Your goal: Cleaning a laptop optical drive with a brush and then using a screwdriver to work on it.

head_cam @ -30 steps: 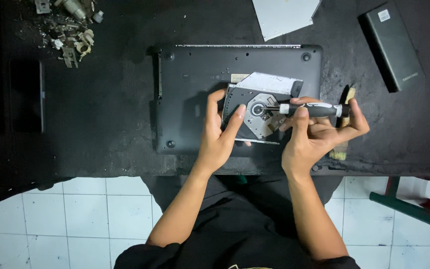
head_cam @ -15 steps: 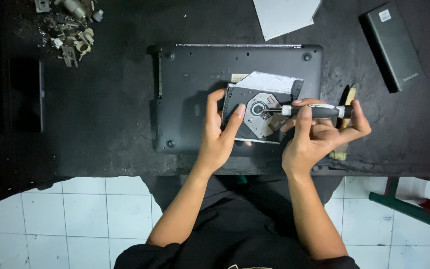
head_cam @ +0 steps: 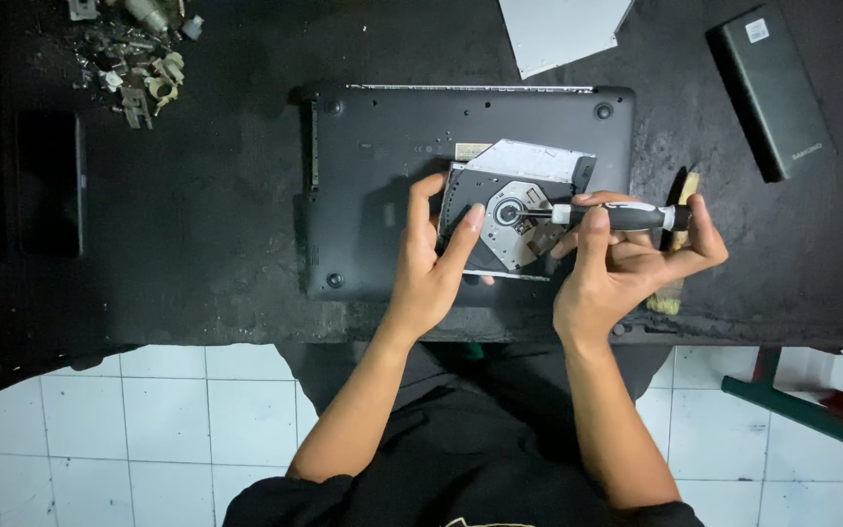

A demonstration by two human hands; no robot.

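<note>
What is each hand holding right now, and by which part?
Left hand grips the optical drive by its left edge. Right hand holds the screwdriver by its black handle, tip at the drive's hub.

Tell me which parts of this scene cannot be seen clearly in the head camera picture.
- Tip of the black-handled screwdriver: too small to tell whether it sits in a screw.
- Front edge of the silver optical drive: covered by the left hand.
- Wooden-handled brush: mostly hidden behind the right hand.
- Pale flat sheet: cut off by the top edge.
- Small metal parts: too small to identify.
</note>
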